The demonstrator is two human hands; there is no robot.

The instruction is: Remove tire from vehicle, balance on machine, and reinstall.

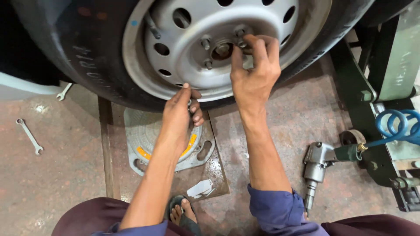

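The top edge of the picture cuts off the wheel (218,43) and its tyre (87,57). The right hand (255,70) covers one lug nut (fingertips over it), and the left hand (181,114) hides whatever its curled fingers hold. The blue air hose (400,126) runs out at the right edge.

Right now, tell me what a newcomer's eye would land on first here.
The silver steel wheel fills the top of the view, with the right hand pinching a lug nut beside the hub. The left hand rests at the rim's lower edge, closed around something small that cannot be made out. On the floor to the right lies an air impact wrench on a blue coiled hose; a spanner lies far left.
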